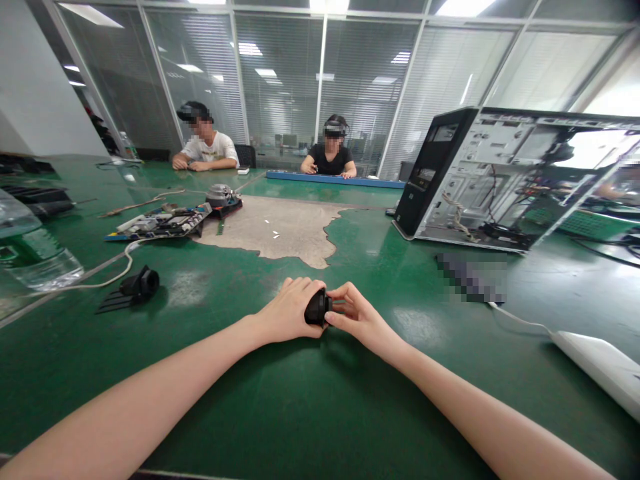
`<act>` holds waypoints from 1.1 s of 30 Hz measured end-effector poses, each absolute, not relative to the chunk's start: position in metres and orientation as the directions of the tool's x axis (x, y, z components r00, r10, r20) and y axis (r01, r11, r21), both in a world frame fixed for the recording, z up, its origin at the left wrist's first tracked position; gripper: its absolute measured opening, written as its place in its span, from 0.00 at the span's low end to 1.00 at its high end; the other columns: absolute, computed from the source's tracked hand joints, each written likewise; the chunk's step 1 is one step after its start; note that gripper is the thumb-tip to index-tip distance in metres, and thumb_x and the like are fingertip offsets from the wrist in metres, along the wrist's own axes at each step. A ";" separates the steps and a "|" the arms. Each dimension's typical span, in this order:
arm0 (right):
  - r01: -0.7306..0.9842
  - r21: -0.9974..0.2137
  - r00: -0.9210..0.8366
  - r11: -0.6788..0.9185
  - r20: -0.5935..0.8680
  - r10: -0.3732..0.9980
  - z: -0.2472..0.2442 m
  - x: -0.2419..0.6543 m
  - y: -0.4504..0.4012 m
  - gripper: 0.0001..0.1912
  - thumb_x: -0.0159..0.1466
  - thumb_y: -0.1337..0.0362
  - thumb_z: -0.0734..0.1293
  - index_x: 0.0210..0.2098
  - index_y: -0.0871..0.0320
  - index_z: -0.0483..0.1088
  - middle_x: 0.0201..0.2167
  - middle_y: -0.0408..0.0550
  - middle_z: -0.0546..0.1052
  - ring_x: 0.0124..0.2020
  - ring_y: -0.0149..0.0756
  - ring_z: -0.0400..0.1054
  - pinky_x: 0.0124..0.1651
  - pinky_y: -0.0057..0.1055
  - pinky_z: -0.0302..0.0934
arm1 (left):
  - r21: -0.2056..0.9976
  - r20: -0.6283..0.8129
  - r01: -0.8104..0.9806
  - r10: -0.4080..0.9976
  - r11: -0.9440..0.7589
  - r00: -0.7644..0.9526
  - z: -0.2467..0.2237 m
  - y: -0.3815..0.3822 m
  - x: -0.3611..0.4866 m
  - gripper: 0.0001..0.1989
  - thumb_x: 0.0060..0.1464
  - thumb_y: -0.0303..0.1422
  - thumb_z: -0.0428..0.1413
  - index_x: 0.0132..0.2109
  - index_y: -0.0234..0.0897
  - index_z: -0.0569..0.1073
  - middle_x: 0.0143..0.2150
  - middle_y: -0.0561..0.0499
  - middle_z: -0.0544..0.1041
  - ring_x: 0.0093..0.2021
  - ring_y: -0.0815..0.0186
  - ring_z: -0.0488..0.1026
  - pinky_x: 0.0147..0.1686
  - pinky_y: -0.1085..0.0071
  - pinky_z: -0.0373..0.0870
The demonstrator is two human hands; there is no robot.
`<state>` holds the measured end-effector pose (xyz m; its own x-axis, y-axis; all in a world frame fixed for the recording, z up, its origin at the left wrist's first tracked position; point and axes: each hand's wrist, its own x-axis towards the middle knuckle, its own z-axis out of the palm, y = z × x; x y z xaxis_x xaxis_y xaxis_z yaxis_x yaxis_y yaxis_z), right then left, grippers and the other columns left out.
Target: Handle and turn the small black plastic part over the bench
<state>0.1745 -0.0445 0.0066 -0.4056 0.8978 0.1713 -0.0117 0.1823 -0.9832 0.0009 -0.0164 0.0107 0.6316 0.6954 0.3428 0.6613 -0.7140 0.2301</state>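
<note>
A small black round part [317, 308], short and cylindrical with a stepped rim, is held low over the green table in front of me. My left hand [291, 310] wraps round its left side, palm down, and covers much of it. From the right, the thumb and fingertips of my right hand [356, 317] pinch the narrower right end. I cannot make out exactly what the part is. To the left of my hands lies another black piece [143, 283] with a round opening and flat prongs.
An open computer case [440, 180] stands at the right. A circuit board [165, 221] and a metal-topped fan unit [223, 199] lie back left. A plastic bottle [35, 247] is at far left, a white power bank [597, 367] at right. Two people sit across the green table [310, 413].
</note>
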 end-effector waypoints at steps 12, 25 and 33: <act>0.019 -0.982 -0.400 0.187 0.164 0.902 0.007 0.175 -0.043 0.16 0.51 0.61 0.69 0.35 0.55 0.59 0.39 0.44 0.67 0.39 0.32 0.66 0.43 0.34 0.61 | 0.226 0.345 0.664 0.696 -0.712 0.629 0.011 -0.017 0.001 0.25 0.38 0.39 0.56 0.46 0.39 0.59 0.38 0.49 0.67 0.39 0.58 0.63 0.38 0.65 0.55; 0.013 -0.986 -0.389 0.165 0.147 0.910 0.006 0.175 -0.041 0.15 0.53 0.62 0.67 0.36 0.55 0.59 0.38 0.44 0.67 0.38 0.31 0.65 0.42 0.33 0.60 | 0.220 0.355 0.654 0.684 -0.724 0.637 0.011 -0.017 0.001 0.25 0.39 0.40 0.55 0.45 0.38 0.59 0.38 0.49 0.66 0.39 0.59 0.62 0.37 0.65 0.55; -0.012 -0.987 -0.367 0.158 0.152 0.918 0.006 0.173 -0.042 0.13 0.54 0.59 0.66 0.33 0.56 0.58 0.33 0.42 0.67 0.35 0.31 0.66 0.39 0.32 0.61 | 0.214 0.352 0.659 0.686 -0.721 0.636 0.010 -0.016 0.002 0.25 0.39 0.40 0.56 0.45 0.39 0.59 0.39 0.49 0.67 0.40 0.59 0.63 0.38 0.65 0.56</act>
<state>0.1728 -0.0420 0.0060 -0.3675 0.9176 0.1517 -0.0119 0.1585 -0.9873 0.0018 -0.0164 0.0103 0.6365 0.6864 0.3518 0.6591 -0.7209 0.2141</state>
